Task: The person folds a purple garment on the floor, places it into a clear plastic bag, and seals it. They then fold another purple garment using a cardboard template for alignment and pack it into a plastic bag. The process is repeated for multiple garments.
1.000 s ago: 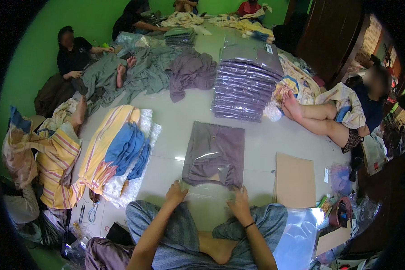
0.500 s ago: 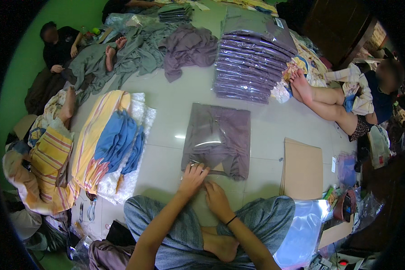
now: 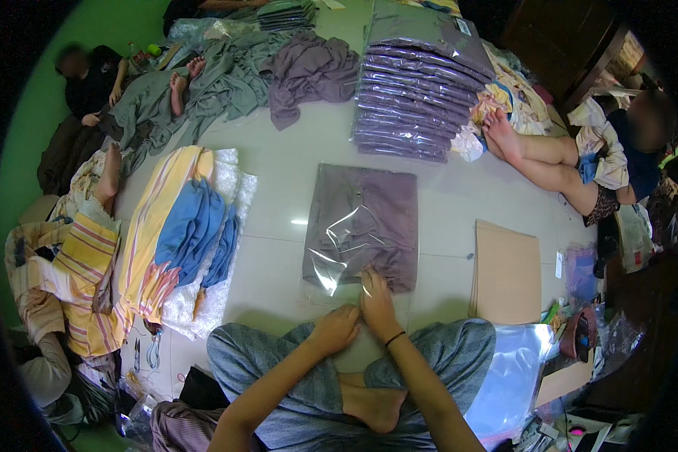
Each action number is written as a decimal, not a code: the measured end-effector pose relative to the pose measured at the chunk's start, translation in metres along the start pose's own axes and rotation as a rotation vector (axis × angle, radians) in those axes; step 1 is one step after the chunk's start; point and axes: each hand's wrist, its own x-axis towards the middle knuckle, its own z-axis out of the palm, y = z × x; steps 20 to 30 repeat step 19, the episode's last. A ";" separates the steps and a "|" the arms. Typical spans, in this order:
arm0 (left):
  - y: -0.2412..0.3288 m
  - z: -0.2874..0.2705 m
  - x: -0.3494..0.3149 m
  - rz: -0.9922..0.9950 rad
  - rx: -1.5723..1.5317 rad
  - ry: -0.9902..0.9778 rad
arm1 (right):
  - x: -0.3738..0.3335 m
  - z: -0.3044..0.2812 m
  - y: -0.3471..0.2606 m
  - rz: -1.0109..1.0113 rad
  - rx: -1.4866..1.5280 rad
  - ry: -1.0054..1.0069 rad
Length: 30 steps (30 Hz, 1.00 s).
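A folded mauve-grey garment (image 3: 388,203) lies flat on the floor before me inside a clear plastic bag (image 3: 331,280), whose near edge faces my crossed legs. My left hand (image 3: 335,330) is closed just below that edge and seems to pinch the bag's clear flap, which hardly shows against the floor. Close to its right, my right hand (image 3: 379,301) has its fingers bent together on the bag's near edge, by the garment's lower hem. A dark band circles my right wrist.
Behind the bag rises a tall stack of bagged garments (image 3: 422,98). Brown cardboard sheets (image 3: 507,267) and clear plastic bags (image 3: 505,377) lie to the right. Yellow striped cloth (image 3: 162,218) and blue cloth (image 3: 196,226) lie left. Other people sit at both sides.
My left hand has moved off the garment, down toward my lap. My right hand has moved up and forward onto the bag's near edge. The bag's glare has shifted as its film creased.
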 end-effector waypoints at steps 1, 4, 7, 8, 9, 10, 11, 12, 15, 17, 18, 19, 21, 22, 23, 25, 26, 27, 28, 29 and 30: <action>-0.003 0.009 -0.001 0.076 0.060 0.146 | 0.003 0.002 0.001 -0.021 -0.063 0.008; -0.011 0.028 0.001 0.030 0.148 0.131 | 0.009 0.013 0.001 -0.015 -0.146 -0.015; -0.016 0.028 -0.002 0.051 0.166 0.044 | 0.011 0.024 0.000 0.011 -0.183 -0.038; -0.016 0.026 -0.003 0.047 0.143 0.030 | 0.011 0.025 -0.001 0.004 -0.218 -0.019; -0.017 0.022 -0.002 0.035 0.149 -0.007 | 0.012 0.024 0.000 0.008 -0.152 -0.046; -0.017 0.019 -0.001 0.041 0.167 -0.008 | 0.012 0.023 0.001 0.001 -0.107 -0.052; -0.019 0.015 0.000 0.033 0.059 -0.016 | 0.011 0.021 0.002 -0.022 -0.069 -0.028; -0.023 0.011 0.002 0.041 -0.035 0.010 | 0.009 0.017 0.006 -0.049 -0.057 -0.052; -0.035 0.009 0.003 0.058 -0.154 0.076 | -0.007 -0.001 0.024 -0.110 -0.128 -0.066; -0.036 0.020 0.001 0.053 -0.039 0.218 | -0.024 -0.008 0.031 -0.056 -0.296 -0.107; -0.037 0.024 0.000 -0.010 0.068 0.251 | -0.029 -0.010 0.034 0.030 -0.352 -0.205; -0.038 0.028 0.000 -0.082 0.182 0.288 | -0.032 -0.012 0.036 0.114 -0.413 -0.298; -0.038 0.028 0.000 -0.082 0.182 0.288 | -0.032 -0.012 0.036 0.114 -0.413 -0.298; -0.038 0.028 0.000 -0.082 0.182 0.288 | -0.032 -0.012 0.036 0.114 -0.413 -0.298; -0.038 0.028 0.000 -0.082 0.182 0.288 | -0.032 -0.012 0.036 0.114 -0.413 -0.298; -0.038 0.028 0.000 -0.082 0.182 0.288 | -0.032 -0.012 0.036 0.114 -0.413 -0.298; -0.038 0.028 0.000 -0.082 0.182 0.288 | -0.032 -0.012 0.036 0.114 -0.413 -0.298; -0.038 0.028 0.000 -0.082 0.182 0.288 | -0.032 -0.012 0.036 0.114 -0.413 -0.298; -0.038 0.028 0.000 -0.082 0.182 0.288 | -0.032 -0.012 0.036 0.114 -0.413 -0.298; -0.038 0.028 0.000 -0.082 0.182 0.288 | -0.032 -0.012 0.036 0.114 -0.413 -0.298; -0.038 0.028 0.000 -0.082 0.182 0.288 | -0.032 -0.012 0.036 0.114 -0.413 -0.298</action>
